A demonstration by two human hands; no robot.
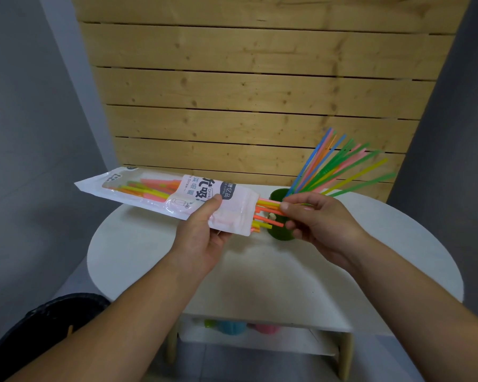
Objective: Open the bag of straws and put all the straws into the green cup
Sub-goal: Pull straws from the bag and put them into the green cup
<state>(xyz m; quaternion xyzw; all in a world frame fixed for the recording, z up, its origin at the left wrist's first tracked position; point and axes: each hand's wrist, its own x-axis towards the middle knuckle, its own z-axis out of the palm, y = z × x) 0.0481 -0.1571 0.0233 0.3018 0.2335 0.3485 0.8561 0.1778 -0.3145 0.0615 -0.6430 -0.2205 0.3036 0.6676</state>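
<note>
My left hand holds a white and pink straw bag level above the table, its open mouth pointing right. Several orange, yellow and pink straws stick out of that mouth. My right hand pinches the tips of the upper ones between thumb and fingers. Behind my right hand stands the green cup, mostly hidden, with several blue, green, pink and yellow straws fanning out of it up and to the right.
A round white table carries the cup. A wooden slat wall rises right behind it. Coloured cups sit on a shelf under the tabletop. A dark object lies at lower left.
</note>
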